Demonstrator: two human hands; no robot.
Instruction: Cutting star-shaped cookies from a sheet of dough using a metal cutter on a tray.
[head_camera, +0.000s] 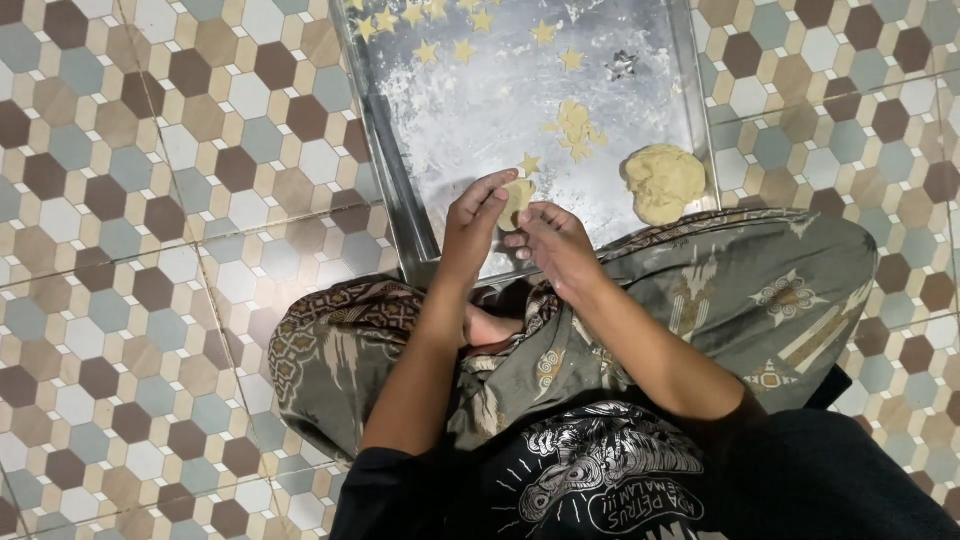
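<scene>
Tray (400, 200) on floor (150, 200), dough ball (664, 182) on tray's right

A floor (130, 200) of small hexagonal tiles in brown, tan, grey-blue and white fills the view, crossed by pale grout lines, evenly lit with soft shadows.

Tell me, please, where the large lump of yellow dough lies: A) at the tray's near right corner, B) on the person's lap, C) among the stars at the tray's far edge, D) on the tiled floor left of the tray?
A: the lump of dough rests at the near right corner of the metal tray, right of both hands and apart from the cut-out stars.
</scene>
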